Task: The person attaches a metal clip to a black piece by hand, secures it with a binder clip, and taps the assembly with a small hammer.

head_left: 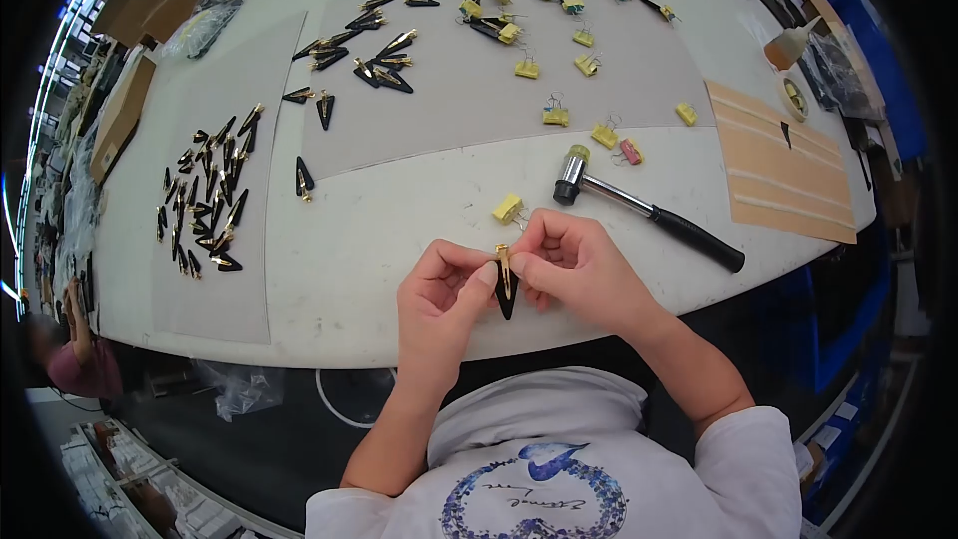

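Between my two hands is a black, pointed hair clip (507,294) with a gold metal prong, its tip toward me. My left hand (444,289) pinches its left side with thumb and fingers. On the other side, my right hand (571,265) grips it near the gold end. Just beyond my fingers lies a yellow binder clip (508,208). A hammer (649,210) with a black handle and yellowish-capped head rests to the right of my right hand.
Many black-and-gold hair clips (212,190) lie in a group at left, with more farther back. Yellow binder clips (527,70) are scattered at the back centre; one pink binder clip (630,152) is nearer. At right are a brown sheet (783,175), a tape roll (794,97) and a bottle (788,48).
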Demonstrator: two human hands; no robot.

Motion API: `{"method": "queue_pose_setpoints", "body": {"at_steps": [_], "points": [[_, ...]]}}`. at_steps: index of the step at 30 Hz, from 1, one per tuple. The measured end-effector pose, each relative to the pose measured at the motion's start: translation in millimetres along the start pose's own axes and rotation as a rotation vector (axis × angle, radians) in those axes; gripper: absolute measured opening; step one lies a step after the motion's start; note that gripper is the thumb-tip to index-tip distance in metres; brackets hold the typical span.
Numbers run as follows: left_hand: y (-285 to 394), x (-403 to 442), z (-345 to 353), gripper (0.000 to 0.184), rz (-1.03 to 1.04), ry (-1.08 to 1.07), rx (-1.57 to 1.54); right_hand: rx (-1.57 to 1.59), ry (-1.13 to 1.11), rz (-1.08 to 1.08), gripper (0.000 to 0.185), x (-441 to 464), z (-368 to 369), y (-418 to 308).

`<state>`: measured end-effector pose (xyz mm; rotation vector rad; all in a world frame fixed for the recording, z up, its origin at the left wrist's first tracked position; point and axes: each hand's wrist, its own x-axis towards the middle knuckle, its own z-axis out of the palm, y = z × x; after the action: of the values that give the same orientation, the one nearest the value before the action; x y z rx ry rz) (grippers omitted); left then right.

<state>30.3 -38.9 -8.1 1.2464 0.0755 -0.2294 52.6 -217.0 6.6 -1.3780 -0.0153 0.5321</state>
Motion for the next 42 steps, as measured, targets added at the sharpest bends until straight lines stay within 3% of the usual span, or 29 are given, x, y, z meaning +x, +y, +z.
{"method": "queue_pose_setpoints", "body": {"at_steps": [2, 8, 10, 14, 19, 24, 29, 33, 42], "points": [[4, -2, 5, 0.013, 0.012, -0.009, -0.013, -0.032, 0.009, 0.048, 0.011, 1, -4, -5], [0, -9, 3, 0.017, 0.032, -0.021, 0.031, -0.172, -0.001, -0.132, 0.017, -13, 6, -7], [-1, -8, -2, 0.015, 0.029, 0.029, -0.158, -0.267, 0.016, -0.181, 0.02, -19, 9, -9], [2, -13, -1, 0.018, 0.012, -0.025, -0.234, -0.306, 0.046, -0.213, 0.019, -24, 11, -12], [-4, -19, -11, 0.021, 0.054, -0.068, -0.034, -0.451, 0.042, -0.302, 0.012, -27, 6, -9], [-3, -17, -13, 0.018, 0.082, -0.054, 0.061, -0.337, 0.027, -0.214, 0.014, -26, 0, -3], [5, -13, -22, 0.021, -0.101, -0.204, 0.127, -0.403, 0.012, -0.181, 0.012, -23, -4, -5], [11, -7, -19, 0.021, -0.196, -0.235, 0.12, -0.401, -0.052, -0.031, 0.012, -14, -6, -10], [11, -1, -20, 0.018, -0.204, -0.263, 0.138, -0.419, -0.155, 0.039, 0.02, 5, -15, -11]]}}
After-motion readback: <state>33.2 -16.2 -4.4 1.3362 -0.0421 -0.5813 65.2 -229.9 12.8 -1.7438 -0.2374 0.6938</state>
